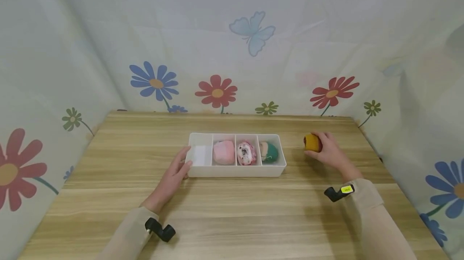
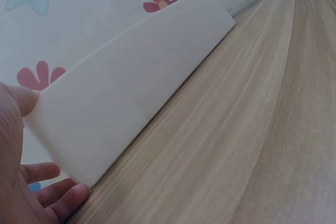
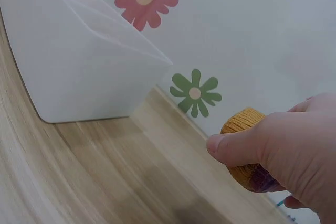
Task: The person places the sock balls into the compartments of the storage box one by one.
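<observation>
My right hand [image 1: 329,150] holds a rolled-up mustard ribbed sock [image 1: 312,143] between thumb and fingers, to the right of a white divided box [image 1: 235,171]. In the right wrist view the thumb lies across the sock [image 3: 244,121], and a purple patch shows at its lower end. At the box's left end, my left hand [image 1: 176,172] touches the wall with spread, relaxed fingers, its thumb at the near corner's rim. Inside the box, from left to right, come a bare compartment, a pink roll [image 1: 224,152], a red-and-white patterned roll [image 1: 246,153] and a green-and-beige roll [image 1: 270,152].
The box stands on a wood-grain table [image 1: 235,215]. Behind the table's far edge hangs a pale curtain [image 1: 181,34] printed with flowers and a butterfly, and it also closes off both sides. Black wrist mounts [image 1: 159,229] sit on both sleeves.
</observation>
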